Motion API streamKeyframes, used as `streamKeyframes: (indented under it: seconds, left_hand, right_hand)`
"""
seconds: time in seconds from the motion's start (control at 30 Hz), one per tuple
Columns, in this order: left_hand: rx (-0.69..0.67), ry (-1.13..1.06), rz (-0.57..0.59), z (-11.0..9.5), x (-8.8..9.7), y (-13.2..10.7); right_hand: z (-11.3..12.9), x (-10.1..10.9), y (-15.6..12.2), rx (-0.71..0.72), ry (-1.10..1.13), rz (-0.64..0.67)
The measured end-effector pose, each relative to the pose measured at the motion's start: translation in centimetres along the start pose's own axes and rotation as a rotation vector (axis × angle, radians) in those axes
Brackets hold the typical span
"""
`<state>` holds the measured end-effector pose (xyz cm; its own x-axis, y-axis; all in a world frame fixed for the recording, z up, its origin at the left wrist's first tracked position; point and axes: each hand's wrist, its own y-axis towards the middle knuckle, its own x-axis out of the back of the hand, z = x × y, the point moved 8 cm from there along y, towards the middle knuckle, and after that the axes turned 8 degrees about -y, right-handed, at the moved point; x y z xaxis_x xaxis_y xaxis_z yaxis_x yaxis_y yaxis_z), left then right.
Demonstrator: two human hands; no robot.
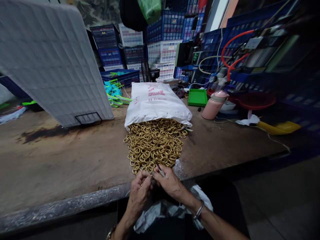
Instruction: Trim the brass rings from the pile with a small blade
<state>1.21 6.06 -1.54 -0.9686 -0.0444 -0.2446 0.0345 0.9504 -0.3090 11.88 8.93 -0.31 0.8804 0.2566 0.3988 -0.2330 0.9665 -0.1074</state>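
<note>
A heap of brass-coloured rings (pixel 154 143) spills from the mouth of a white printed sack (pixel 156 101) lying on the worn wooden bench (pixel 62 160). Both my hands meet at the near edge of the heap. My left hand (pixel 140 193) is closed, fingers pinched on a ring at the pile's front. My right hand (pixel 170 183) is closed around a small dark pointed tool (pixel 160 170), its tip toward the rings. A bracelet sits on my right wrist. Crumpled clear plastic (pixel 160 213) lies in my lap below the hands.
A large white gridded panel (pixel 52 60) leans at the left. A pink bottle (pixel 214 105), a green tray (pixel 197 97), a red bowl (pixel 255 100) and a yellow scoop (pixel 280 127) stand on the right. Blue and white crates (pixel 162 43) are stacked behind.
</note>
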Motion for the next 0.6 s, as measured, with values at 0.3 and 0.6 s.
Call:
streamKeyframes:
  seconds: [0.3,0.6]
  left_hand:
    - [0.056,-0.063,0.133,0.9,-0.7,-0.7]
    - [0.109,-0.313,0.169,1.4,-1.0,-1.3]
  right_hand:
    - [0.8,0.3,-0.6,-0.007,-0.059,-0.034]
    - [1.1,0.0,-0.6,0.023,-0.016,-0.004]
